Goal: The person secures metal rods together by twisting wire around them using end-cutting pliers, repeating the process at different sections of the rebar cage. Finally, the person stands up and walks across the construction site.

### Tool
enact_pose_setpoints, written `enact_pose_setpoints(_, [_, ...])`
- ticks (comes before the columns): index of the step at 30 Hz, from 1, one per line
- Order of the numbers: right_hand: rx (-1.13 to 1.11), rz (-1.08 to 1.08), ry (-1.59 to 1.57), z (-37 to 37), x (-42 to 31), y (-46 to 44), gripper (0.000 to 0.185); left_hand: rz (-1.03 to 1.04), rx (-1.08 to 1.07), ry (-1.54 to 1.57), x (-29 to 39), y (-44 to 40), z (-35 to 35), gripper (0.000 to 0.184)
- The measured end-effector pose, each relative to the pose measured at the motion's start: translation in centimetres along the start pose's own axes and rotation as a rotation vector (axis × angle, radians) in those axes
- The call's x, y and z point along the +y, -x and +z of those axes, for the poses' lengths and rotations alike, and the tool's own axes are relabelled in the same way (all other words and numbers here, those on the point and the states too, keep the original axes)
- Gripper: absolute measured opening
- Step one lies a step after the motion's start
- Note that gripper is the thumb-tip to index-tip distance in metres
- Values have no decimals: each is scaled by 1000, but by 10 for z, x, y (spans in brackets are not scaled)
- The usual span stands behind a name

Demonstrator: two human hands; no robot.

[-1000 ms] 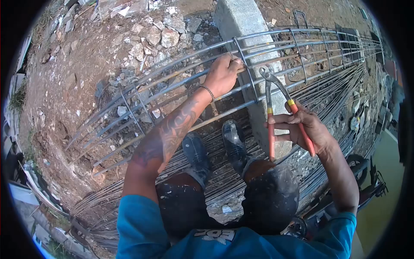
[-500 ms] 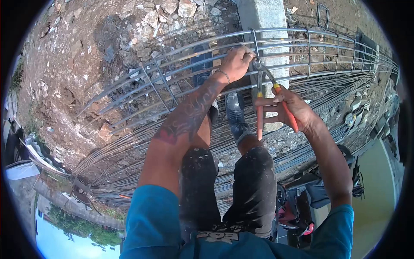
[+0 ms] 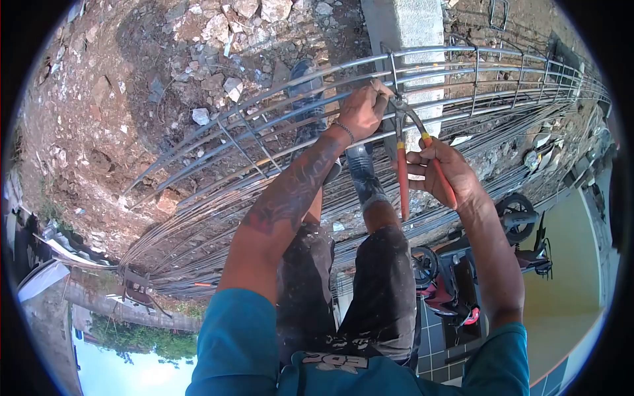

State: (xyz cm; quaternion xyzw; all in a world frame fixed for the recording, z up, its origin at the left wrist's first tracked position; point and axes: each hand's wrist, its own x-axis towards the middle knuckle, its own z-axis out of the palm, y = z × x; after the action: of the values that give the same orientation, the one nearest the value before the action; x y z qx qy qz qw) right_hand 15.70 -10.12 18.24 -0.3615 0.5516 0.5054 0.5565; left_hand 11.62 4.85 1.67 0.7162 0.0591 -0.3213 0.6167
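My right hand is wrapped round the red and yellow handles of a pair of pincers, which are spread apart. The pincers' metal jaws meet a rebar cage where an upright stirrup crosses the long bars. Right beside the jaws, my left hand is closed in a pinch at the bars. What its fingertips hold is hidden or too small to make out. The cage runs across in front of me, with several long bars and square stirrups.
A concrete beam passes beneath the cage. Long loose rebar lies in bundles near my legs. Stony soil spreads to the left. Motorcycles stand at the lower right by a yellowish wall.
The head view has shifted a little, bringing more of the motorcycles into sight. Both hands stay at the same crossing, and the pincers' handles are slightly closer together.
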Motion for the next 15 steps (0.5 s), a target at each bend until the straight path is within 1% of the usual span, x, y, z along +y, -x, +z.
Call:
enact_pose_setpoints(1, [-3, -10, 1, -1, 1, 0, 25, -6, -4, 5, -3, 0, 2, 12])
enact_pose_setpoints(3, [15, 1, -25, 1, 3, 0, 25, 49, 41, -16, -9, 0, 6, 13])
enact_pose_setpoints(6, [86, -15, -99, 16, 4, 1, 25, 53, 38, -47, -7, 1, 4, 14])
enact_pose_setpoints(11, [89, -14, -151, 11, 7, -8, 19, 12, 25, -36, -2, 1, 3, 17])
enact_pose_setpoints(13, [95, 42, 38, 8, 5, -8, 18, -5, 25, -59, 5, 2, 1, 18])
enact_pose_setpoints(14, [188, 45, 263, 10, -1, -7, 21, -62, -49, -70, 10, 4, -2, 23])
enact_pose_setpoints(15, [191, 48, 265, 7, -3, -6, 21, -119, -125, -80, 17, 8, -4, 30])
